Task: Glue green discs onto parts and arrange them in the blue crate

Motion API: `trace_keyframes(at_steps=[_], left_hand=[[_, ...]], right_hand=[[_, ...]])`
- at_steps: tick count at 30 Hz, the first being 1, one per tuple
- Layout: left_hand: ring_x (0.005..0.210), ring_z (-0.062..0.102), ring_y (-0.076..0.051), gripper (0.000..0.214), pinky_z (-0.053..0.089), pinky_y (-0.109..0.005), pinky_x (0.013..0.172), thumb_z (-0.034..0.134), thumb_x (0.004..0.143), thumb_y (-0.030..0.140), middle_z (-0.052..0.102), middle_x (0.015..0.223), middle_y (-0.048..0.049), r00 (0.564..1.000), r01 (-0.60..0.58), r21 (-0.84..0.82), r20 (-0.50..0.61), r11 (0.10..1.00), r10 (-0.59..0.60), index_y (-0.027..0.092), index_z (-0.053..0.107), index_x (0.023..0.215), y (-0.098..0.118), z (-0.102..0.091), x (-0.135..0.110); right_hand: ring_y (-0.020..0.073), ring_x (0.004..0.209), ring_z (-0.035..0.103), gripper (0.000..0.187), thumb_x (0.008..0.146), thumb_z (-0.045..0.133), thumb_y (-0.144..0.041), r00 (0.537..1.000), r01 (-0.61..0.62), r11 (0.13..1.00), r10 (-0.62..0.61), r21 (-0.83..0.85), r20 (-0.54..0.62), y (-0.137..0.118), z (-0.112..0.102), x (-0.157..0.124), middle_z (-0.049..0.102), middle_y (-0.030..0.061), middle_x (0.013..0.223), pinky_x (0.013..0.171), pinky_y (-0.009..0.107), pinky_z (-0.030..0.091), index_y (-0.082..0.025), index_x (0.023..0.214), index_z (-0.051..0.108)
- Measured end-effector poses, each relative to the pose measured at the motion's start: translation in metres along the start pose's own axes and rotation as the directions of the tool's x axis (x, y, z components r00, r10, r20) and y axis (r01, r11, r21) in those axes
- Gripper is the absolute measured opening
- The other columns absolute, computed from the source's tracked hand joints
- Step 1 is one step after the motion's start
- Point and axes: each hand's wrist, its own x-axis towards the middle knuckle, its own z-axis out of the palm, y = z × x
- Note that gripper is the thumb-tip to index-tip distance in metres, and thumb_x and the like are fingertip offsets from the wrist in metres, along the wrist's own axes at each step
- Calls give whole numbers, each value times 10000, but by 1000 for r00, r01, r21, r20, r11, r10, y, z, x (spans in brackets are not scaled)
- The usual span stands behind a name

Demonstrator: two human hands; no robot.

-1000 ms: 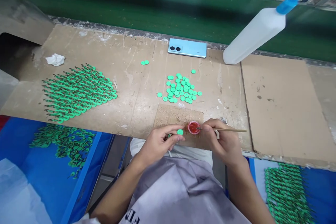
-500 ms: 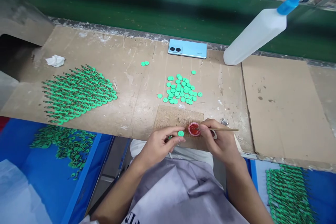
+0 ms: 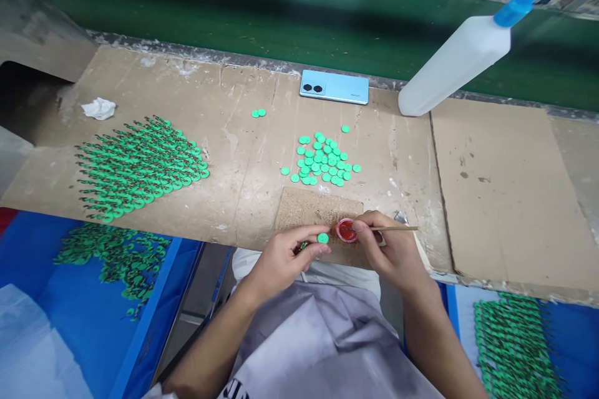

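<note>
Between the thumb and fingers of my left hand [image 3: 285,260] is a green disc [image 3: 322,238], round and button-like, with something small and dark behind it that I cannot make out. My right hand [image 3: 390,249] pinches a thin wooden stick [image 3: 395,228], whose tip reaches into a small round cup of red paste [image 3: 346,230]. The cup stands on a worn brown board [image 3: 304,206], just right of the held disc. A loose pile of green discs [image 3: 322,161] lies beyond the board.
Rows of green discs with dark metal parts [image 3: 140,165] cover the left of the bench. A blue phone [image 3: 334,87] and a tilted white bottle [image 3: 458,62] are at the back. Blue trays with green pieces [image 3: 515,343] flank me. A cardboard sheet [image 3: 510,193] lies right.
The stick in my right hand has shifted slightly left, its tip still in the cup. My left hand and the green disc have hardly moved.
</note>
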Motion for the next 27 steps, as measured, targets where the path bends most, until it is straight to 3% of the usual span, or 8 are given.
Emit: trace_keyframes(at_steps=[7, 12, 18, 27], left_hand=[[537, 476, -55, 332, 406, -164, 503, 631, 913, 351, 732, 864, -20, 1000, -14, -17, 11, 1000, 14, 241, 702, 1218, -3, -1, 0], [535, 475, -55, 325, 410, -165, 508, 635, 907, 329, 712, 835, -9, 999, -33, -36, 14, 999, 33, 246, 709, 1212, -4, 0, 1], [545, 467, -74, 356, 405, -182, 513, 636, 907, 343, 681, 780, -12, 998, -61, -36, 13, 998, 61, 239, 705, 1240, -1, 1, 1], [541, 495, -93, 325, 417, -206, 533, 646, 898, 337, 716, 789, -18, 999, -41, -23, 8, 999, 41, 228, 726, 1193, 2, 0, 0]], right_hand=[[138, 683, 646, 113, 974, 535, -179, 999, 27, 999, -26, 28, -31, 0, -1, 0, 682, 10, 785, 606, 249, 480, -221, 933, 631], [145, 665, 600, 135, 967, 491, -142, 989, 102, 972, -76, 211, -131, -6, -1, -6, 619, 10, 750, 597, 275, 465, -218, 926, 594], [162, 672, 582, 159, 936, 464, -117, 971, 237, 926, -234, 294, -45, -17, 6, -8, 606, 21, 756, 614, 307, 485, -220, 970, 581], [164, 680, 591, 159, 930, 468, -101, 967, 250, 939, -255, 238, -11, -15, 13, -4, 618, 18, 759, 634, 319, 497, -229, 958, 558]])
